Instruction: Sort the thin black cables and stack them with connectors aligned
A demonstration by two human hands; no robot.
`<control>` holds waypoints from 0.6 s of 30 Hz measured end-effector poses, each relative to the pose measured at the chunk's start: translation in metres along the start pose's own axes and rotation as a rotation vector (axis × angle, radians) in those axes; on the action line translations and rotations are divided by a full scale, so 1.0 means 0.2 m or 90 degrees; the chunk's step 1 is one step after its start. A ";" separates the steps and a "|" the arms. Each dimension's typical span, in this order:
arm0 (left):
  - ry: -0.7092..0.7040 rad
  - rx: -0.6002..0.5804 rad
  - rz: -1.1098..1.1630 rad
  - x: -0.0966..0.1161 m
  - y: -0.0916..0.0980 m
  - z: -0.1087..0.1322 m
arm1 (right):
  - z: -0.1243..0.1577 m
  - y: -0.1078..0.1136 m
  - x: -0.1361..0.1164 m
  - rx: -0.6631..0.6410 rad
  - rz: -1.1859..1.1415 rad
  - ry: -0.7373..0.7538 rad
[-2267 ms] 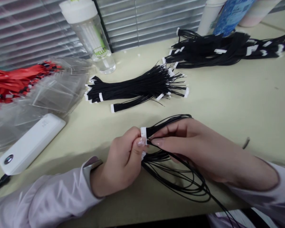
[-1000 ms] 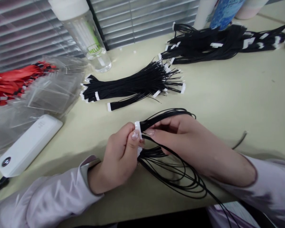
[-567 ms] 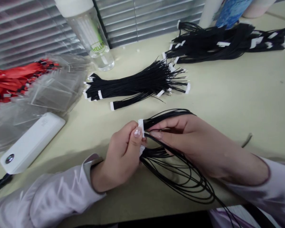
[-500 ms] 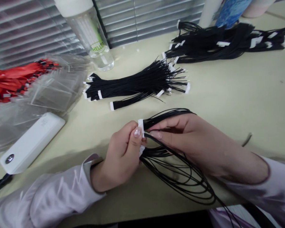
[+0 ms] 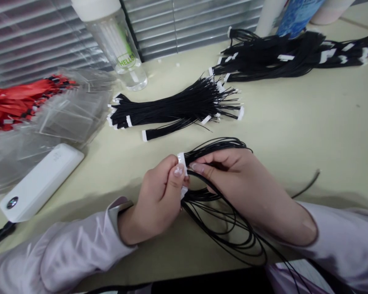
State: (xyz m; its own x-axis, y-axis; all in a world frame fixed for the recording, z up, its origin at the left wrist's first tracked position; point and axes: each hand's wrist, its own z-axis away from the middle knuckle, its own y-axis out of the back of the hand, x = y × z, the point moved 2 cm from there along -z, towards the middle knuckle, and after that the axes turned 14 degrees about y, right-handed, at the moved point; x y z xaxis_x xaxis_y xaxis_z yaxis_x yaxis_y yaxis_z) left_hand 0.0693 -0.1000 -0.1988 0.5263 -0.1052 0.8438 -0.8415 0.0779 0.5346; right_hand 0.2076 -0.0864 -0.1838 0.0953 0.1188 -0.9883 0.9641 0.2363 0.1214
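Close view looking down onto a pale yellow desk [image 5: 331,134], clock positions counted from the hands at centre, with 12 toward the far edge.

Left hand [image 5: 153,200] almost closed, thumb and fingers pinched on a white plastic connector [image 5: 180,163], with a second white connector [image 5: 183,192] just below it against the same fingers. Right hand [image 5: 248,188] half open and curved, its fingertips [image 5: 196,166] touching the black wires right behind the upper connector. Long loops of thin black wire [image 5: 223,232] running from those connectors, passing under the right hand and falling in a loose tangle toward 5 o'clock. Pale lilac sleeves [image 5: 64,253] on both forearms, reaching in from the near edge.

At 12 o'clock, a flat bundle of black wire harnesses [image 5: 174,108] tipped with white connectors. At 1 o'clock, a larger heap of harnesses [image 5: 272,57], and beyond it a white cylinder [image 5: 268,12], a blue patterned bottle [image 5: 299,16] and a pale pink container [image 5: 333,10], all cut off by the frame. At 11 o'clock, a clear water bottle [image 5: 116,49] with a green "HELLO" label, upright before slatted window blinds [image 5: 187,24]. At 10 o'clock, clear plastic bags [image 5: 73,110] beside red lanyards [image 5: 18,104]. At 9 o'clock, a white power bank [image 5: 41,183] with a black cable [image 5: 1,232] just beside it. At 3 o'clock, a thin dark wire [image 5: 306,185] on the desk.
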 end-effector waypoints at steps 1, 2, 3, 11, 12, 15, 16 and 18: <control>0.000 0.001 0.000 0.00 0.00 0.00 | 0.00 0.00 0.00 0.005 0.013 0.020; 0.002 -0.002 0.002 0.00 0.00 0.00 | 0.01 0.00 0.00 0.008 0.031 0.045; 0.006 -0.006 0.005 0.00 0.00 0.00 | 0.01 0.00 -0.01 0.007 0.052 0.071; 0.063 -0.025 0.011 -0.01 0.00 -0.01 | 0.01 -0.01 0.00 0.035 0.163 0.180; 0.071 -0.024 0.015 -0.01 0.00 -0.01 | 0.01 -0.01 0.00 0.041 0.170 0.184; 0.082 -0.024 0.034 -0.01 -0.01 -0.01 | 0.01 -0.02 0.01 0.041 0.189 0.184; 0.083 -0.024 0.039 -0.01 -0.01 -0.01 | 0.01 -0.02 0.01 0.042 0.197 0.185; 0.082 -0.023 0.039 -0.01 -0.01 -0.01 | 0.01 -0.02 0.01 0.044 0.218 0.195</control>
State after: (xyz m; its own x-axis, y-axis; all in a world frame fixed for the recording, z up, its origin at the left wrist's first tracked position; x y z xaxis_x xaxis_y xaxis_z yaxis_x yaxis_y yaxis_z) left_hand 0.0701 -0.0972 -0.2015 0.4870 0.0290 0.8729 -0.8689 0.1169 0.4809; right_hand 0.2037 -0.0889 -0.1865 0.3428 0.4609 -0.8185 0.9053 0.0707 0.4190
